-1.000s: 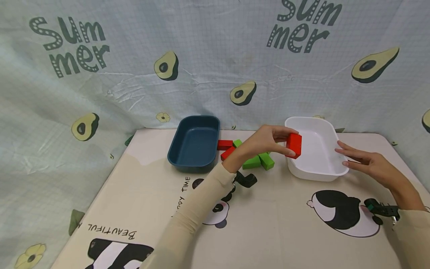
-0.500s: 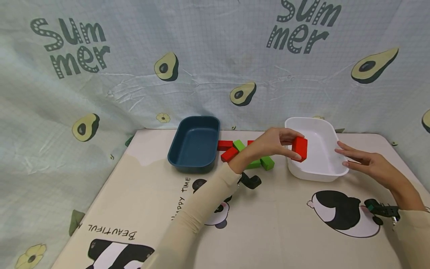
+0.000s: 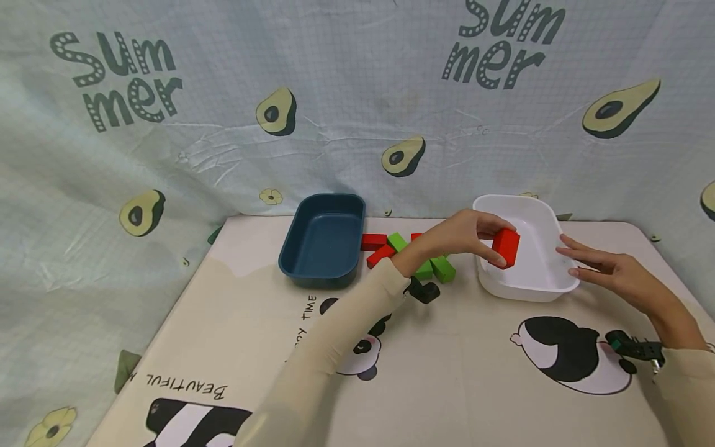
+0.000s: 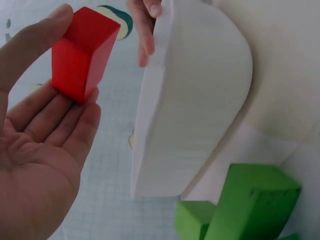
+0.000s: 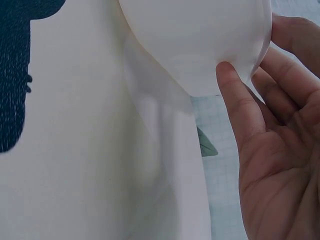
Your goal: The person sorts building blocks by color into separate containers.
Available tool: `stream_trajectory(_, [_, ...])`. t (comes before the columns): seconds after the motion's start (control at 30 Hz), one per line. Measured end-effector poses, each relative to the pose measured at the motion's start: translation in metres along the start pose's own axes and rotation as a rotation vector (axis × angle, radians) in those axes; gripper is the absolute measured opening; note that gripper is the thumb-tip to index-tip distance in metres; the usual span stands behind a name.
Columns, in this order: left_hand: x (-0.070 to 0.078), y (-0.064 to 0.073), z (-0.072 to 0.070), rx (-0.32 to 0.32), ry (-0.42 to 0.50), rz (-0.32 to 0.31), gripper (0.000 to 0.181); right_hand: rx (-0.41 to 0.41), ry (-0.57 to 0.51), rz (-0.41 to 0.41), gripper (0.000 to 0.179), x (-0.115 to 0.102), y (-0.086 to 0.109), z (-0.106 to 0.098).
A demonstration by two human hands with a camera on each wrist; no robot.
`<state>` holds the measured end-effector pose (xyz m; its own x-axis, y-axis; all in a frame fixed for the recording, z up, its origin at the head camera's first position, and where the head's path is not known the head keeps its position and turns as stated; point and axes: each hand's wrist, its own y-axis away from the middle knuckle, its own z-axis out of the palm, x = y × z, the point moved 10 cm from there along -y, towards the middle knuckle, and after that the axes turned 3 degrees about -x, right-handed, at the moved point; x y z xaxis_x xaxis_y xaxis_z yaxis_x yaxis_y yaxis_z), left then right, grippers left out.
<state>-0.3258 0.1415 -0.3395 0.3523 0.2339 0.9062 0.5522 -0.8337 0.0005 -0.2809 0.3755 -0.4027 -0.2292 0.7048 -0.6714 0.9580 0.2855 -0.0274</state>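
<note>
My left hand (image 3: 472, 234) pinches a red block (image 3: 505, 248) between thumb and fingertips, over the near left part of the white bin (image 3: 527, 289). In the left wrist view the block (image 4: 82, 62) stands beside the bin's rim, above the bin's side wall (image 4: 202, 100). At the bin's right side my right hand (image 3: 614, 270) rests with its fingers at the rim, fairly straight. The right wrist view shows one finger of that hand (image 5: 285, 150) touching the outer wall of the bin (image 5: 205, 35).
A dark blue bin (image 3: 321, 279) stands at the left. Between the bins lie several green blocks (image 3: 443, 269) and red blocks (image 3: 373, 242), partly hidden behind my left arm. A patterned cloth wall (image 3: 335, 99) rises behind the table (image 3: 447, 385).
My left hand has moved right with the red block, farther over the white bin, and the block has tilted. My right hand has stayed at the rim.
</note>
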Motion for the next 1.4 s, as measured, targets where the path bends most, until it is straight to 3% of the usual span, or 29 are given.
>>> stream_trajectory(0.37, [0.007, -0.023, -0.008, -0.164, -0.004, 0.004, 0.058, -0.011, -0.027, 0.02, 0.05, 0.002, 0.001, 0.001])
stream_trajectory(0.53, [0.003, -0.031, -0.013, -0.169, 0.007, -0.029, 0.056, 0.0, 0.011, -0.005, 0.049, 0.001, 0.001, -0.002])
stream_trajectory(0.77, [-0.011, -0.037, -0.016, -0.17, -0.052, -0.108, 0.054, -0.004, -0.031, -0.003, 0.051, 0.0, 0.001, -0.001])
stream_trajectory(1.13, [-0.02, -0.052, -0.017, -0.159, -0.071, -0.115, 0.057, -0.011, -0.023, 0.022, 0.051, 0.003, 0.0, -0.001])
stream_trajectory(1.4, [-0.026, -0.058, -0.022, -0.126, -0.135, -0.152, 0.054, -0.013, -0.029, 0.017, 0.051, 0.002, 0.0, 0.0])
